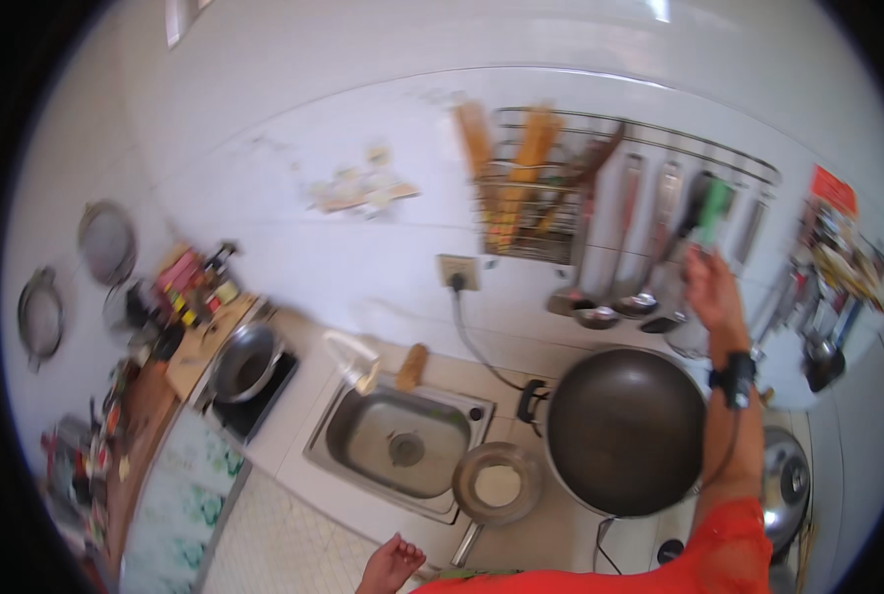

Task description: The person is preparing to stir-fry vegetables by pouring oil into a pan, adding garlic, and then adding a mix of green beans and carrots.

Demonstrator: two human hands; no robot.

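My right hand (713,293) is raised to the row of utensils on the wall, its fingertips at the lower end of a green handle (713,211). Blur hides whether the fingers grip it. Below my right forearm is a large dark wok (624,431) with a black side handle. Low in the view, my left hand (394,562) hovers near the counter's front edge, fingers loosely curled, with nothing seen in it. A small long-handled metal pan (464,494) with a pale round patch inside sits between the sink and the wok, up and right of that hand.
A steel sink (338,457) with a faucet (349,360) lies left of the wok. Ladles (596,315) and a wire rack (535,249) hang above. A cord (472,338) runs from the wall socket. Another pan (247,364) is on the left stove; a metal lid (783,482) lies right.
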